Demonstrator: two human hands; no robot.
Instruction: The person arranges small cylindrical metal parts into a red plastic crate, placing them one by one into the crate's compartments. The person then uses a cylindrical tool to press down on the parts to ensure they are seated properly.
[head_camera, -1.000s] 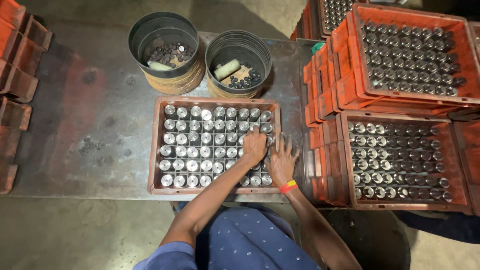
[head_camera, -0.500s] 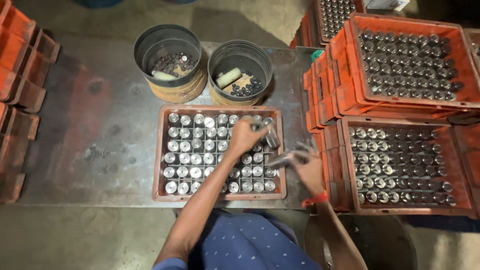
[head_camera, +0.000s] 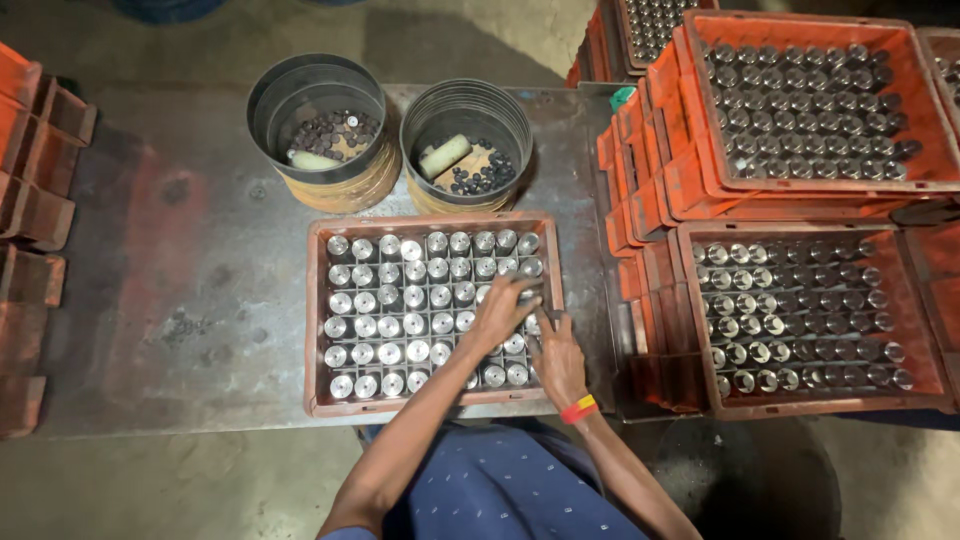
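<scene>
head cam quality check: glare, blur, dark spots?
Head view: sharp overall; bright glints off the metal cylinders in the tray; slight motion blur at the left hand fingertips; right hand crisp; corners dim, bucket interior shadowed.

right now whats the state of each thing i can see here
left hand: resting on metal cylinders in the right part of the tray; grip unclear
right hand: on the tray's right edge; grip unclear
orange tray: flat on the table, nearly full of upright cylinders
two round tins: open, partly filled with small dark parts
orange crates at right: stacked, full
</scene>
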